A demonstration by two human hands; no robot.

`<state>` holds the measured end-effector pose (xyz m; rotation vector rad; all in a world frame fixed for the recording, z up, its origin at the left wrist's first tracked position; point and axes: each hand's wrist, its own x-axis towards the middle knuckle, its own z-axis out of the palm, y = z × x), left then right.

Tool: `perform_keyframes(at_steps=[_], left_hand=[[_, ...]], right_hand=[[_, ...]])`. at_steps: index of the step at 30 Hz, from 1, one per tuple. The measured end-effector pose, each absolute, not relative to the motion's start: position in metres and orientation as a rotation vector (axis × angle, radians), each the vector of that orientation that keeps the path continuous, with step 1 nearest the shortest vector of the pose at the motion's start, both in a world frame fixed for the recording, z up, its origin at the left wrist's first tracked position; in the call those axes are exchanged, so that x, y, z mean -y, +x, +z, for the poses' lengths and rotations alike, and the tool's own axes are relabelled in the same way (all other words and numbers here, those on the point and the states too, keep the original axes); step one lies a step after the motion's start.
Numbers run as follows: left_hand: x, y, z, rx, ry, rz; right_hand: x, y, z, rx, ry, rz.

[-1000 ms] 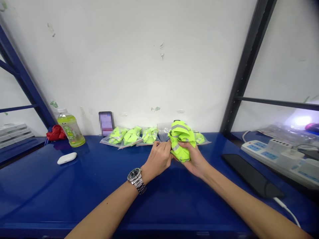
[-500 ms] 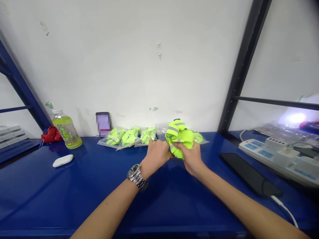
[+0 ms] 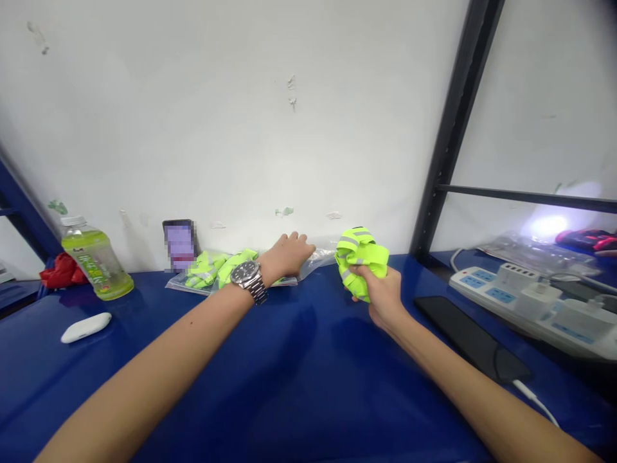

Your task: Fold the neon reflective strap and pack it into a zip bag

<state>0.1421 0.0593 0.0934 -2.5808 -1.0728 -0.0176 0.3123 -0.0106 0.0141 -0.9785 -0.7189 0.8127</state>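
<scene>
My right hand is closed around a bunched fluorescent yellow reflective strap with grey stripes, held above the table with the thumb across its front. My left hand, with a metal watch on its wrist, reaches to the back of the table. Its fingers are bent and slightly apart over a clear plastic bag; the thumb and fingertips' underside are hidden. Left of this hand lie clear bags with similar yellow straps, partly covered by my wrist.
A blue table meets a white wall. At left are a drink bottle, a red cloth bundle, a white earbud case and a propped phone. At right, a cabled black phone lies before a power strip.
My left hand has let go of the yellow strap and moved left and back to the plastic bag. My right hand keeps the strap, now a little farther right. The camera view has shifted right.
</scene>
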Motion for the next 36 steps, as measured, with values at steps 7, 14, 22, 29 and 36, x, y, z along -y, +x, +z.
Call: perform_keyframes(at_steps=[7,14,22,29,36], left_hand=[[-0.104,0.130,0.054,0.914,-2.382,-0.068],[-0.112,0.128,0.053,0.713,-2.405,-0.106],[-0.115,0.141,0.064,0.749,-2.389,-0.201],[-0.076,0.131,0.097,0.854,-2.309,-0.329],[-0.026,0.100,0.100,0.838,-2.427,-0.304]], right_hand=[[0.019,0.307,0.010,0.925,-0.890,0.956],[0.020,0.306,0.006,0.970,-0.891,0.988],[0.022,0.308,0.005,1.078,-0.828,1.050],[0.031,0.304,0.005,1.312,-0.831,1.166],[0.035,0.293,0.009,1.359,-1.167,1.189]])
